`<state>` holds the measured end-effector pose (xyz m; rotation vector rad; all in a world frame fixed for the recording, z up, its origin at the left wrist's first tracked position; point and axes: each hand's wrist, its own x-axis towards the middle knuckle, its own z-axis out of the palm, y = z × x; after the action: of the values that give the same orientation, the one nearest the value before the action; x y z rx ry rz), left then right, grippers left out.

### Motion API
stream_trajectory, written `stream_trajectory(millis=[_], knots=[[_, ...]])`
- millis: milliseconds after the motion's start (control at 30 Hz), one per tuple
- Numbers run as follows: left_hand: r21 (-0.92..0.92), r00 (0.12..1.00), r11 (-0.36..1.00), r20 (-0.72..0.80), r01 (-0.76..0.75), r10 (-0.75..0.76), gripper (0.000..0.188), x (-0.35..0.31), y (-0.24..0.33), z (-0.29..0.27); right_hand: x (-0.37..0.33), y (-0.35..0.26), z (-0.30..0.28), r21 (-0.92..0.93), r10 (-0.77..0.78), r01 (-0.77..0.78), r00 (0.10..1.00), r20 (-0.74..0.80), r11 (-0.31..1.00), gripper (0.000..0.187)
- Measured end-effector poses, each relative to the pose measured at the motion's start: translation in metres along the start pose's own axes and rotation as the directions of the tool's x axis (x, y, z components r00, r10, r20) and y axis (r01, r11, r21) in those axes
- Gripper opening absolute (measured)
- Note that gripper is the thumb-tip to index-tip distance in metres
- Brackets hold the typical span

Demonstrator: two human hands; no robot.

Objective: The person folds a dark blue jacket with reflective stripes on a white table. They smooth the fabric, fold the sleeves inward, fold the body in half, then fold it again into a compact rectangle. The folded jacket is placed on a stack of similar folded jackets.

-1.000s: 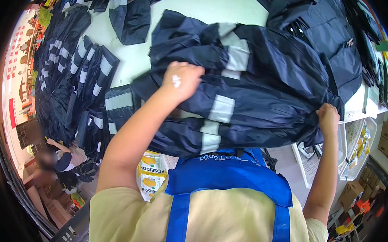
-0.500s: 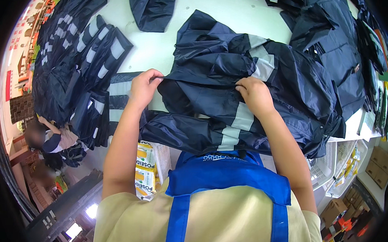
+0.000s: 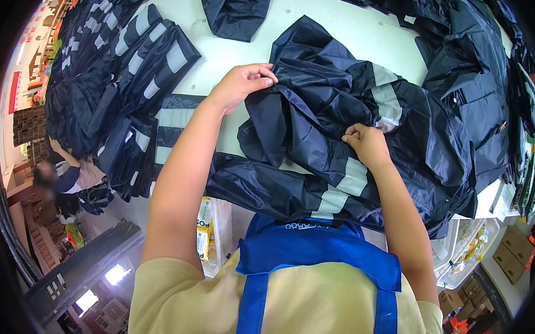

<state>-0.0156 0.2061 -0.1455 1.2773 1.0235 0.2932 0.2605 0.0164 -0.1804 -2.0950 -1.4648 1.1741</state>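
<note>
- Garment workshop, seemingly: dark garments (image 3: pixel 325 97) across the white table (image 3: pixel 355 26), heaped at its left edge
- Crate (image 3: pixel 221 228) of packets (image 3: pixel 202 237) below the near edge
- Cardboard boxes (image 3: pixel 516 245) beyond the near right corner

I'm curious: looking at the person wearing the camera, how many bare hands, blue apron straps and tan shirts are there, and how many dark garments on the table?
Bare hands: 2, left hand and right hand
Blue apron straps: 2
Tan shirt: 1
Dark garments: too overlapped to count
Total counted: 5
</note>
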Motion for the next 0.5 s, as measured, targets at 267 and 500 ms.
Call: stream_trajectory(millis=[267, 500], knots=[[0.525, 0.948, 0.789, 0.153, -0.318, 0.28, 0.008, 0.031, 0.024, 0.002, 0.008, 0.004, 0.003, -0.071, -0.002, 0.0, 1.0, -0.017, 0.997, 0.021], [0.455, 0.938, 0.887, 0.334, -0.076, -0.091, 0.014, 0.078, 0.051, 0.001, 0.014, -0.002, -0.003, -0.084, 0.049, -0.045, 0.998, 0.044, 0.995, 0.024]])
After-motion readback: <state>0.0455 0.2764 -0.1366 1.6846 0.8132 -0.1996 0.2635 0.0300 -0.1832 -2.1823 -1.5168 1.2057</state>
